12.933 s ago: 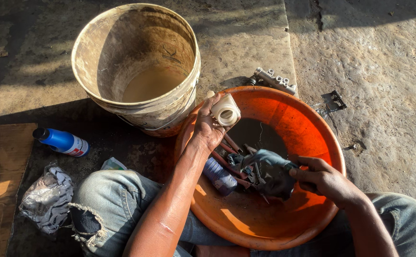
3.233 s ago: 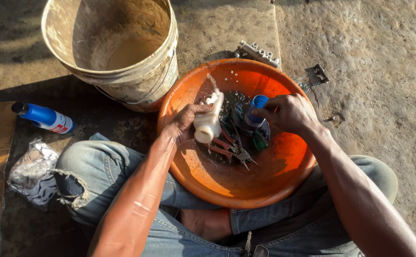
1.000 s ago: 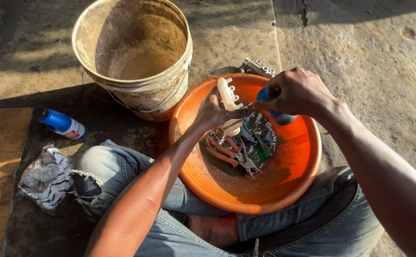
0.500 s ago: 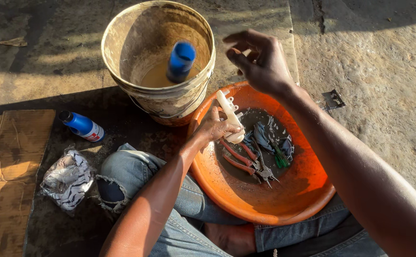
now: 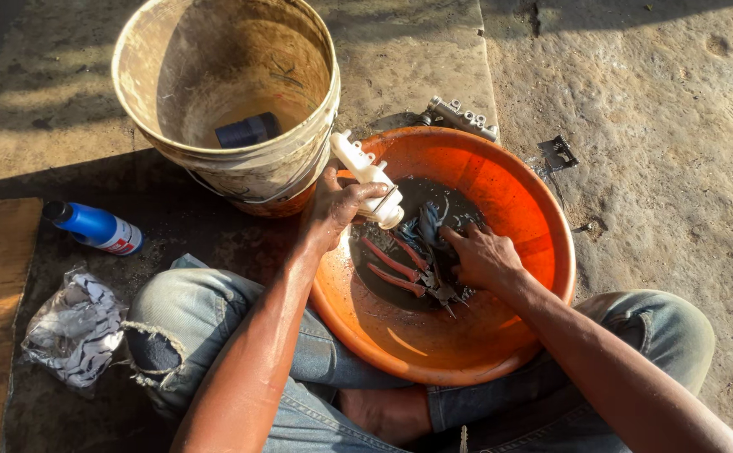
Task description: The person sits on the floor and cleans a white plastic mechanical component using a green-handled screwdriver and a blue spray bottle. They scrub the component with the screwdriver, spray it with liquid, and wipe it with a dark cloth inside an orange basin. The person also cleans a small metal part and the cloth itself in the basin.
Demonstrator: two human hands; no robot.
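1. Sitting cross-legged on the ground, a person works over an orange basin (image 5: 543,218) resting on their lap. At far left lie a crumpled patterned rag (image 5: 73,327) and a blue bottle (image 5: 94,226) on its side.
2. A worn pale bucket (image 5: 224,101) stands just beyond the basin, with a dark blue container (image 5: 247,130) lying at its bottom.
3. The left hand (image 5: 337,210) is closed around a white plastic part (image 5: 365,176), holding it tilted over the basin's near-left rim, forearm reaching forward.
4. The step in hand looks like washing parts in dark liquid (image 5: 383,289); red-handled pliers (image 5: 392,268) lie in it.
5. The right hand (image 5: 480,256) is palm down, fingers loosely curled among the wet metal pieces (image 5: 429,235); whether it grips one cannot be told.
6. Next would likely call for a firm pinch on a slippery piece.
7. A small metal block (image 5: 465,118) lies behind the basin.
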